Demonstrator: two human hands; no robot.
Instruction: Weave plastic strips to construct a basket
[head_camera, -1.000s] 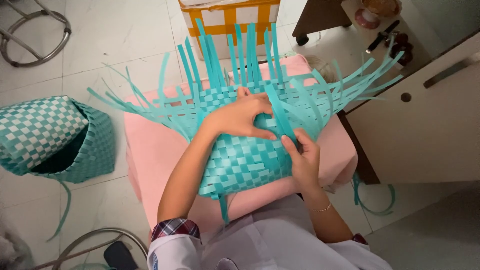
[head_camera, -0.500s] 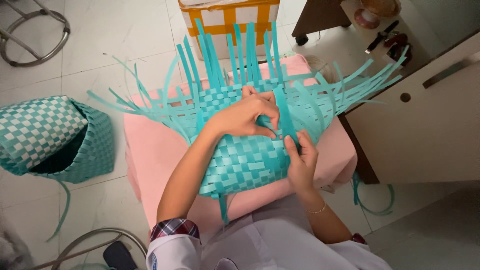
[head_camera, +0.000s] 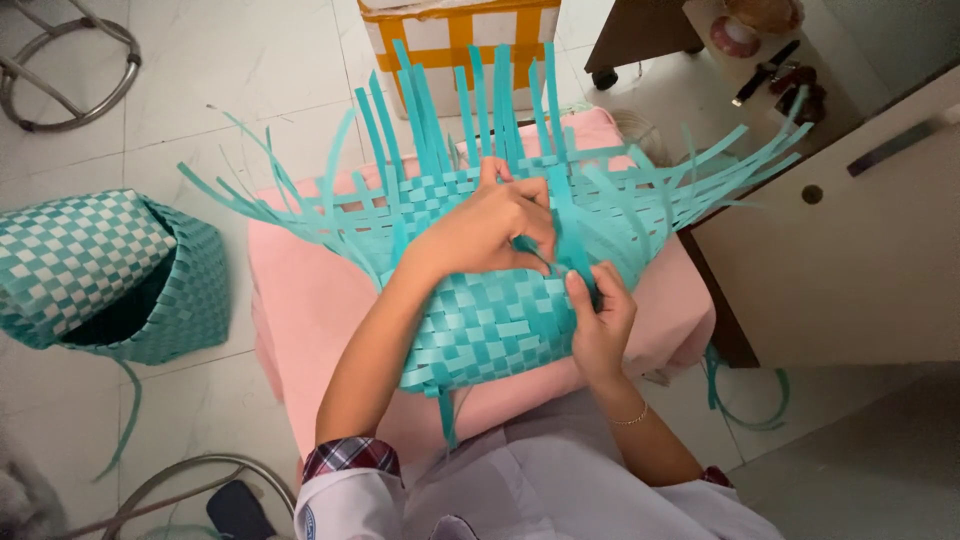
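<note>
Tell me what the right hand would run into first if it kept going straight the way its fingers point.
The right hand points up and away along the teal woven piece. It would probably meet the left hand first, just ahead at the strip both pinch; depth is unclear.

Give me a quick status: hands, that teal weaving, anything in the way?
Left hand and right hand both pinching teal strips. Half-woven basket lies on pink stool. Nothing in the way.

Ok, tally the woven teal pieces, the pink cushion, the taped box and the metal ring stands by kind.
Woven teal pieces: 2, the half-woven mat under both hands and a finished basket
Pink cushion: 1
Taped box: 1
Metal ring stands: 2
Total: 6
</note>
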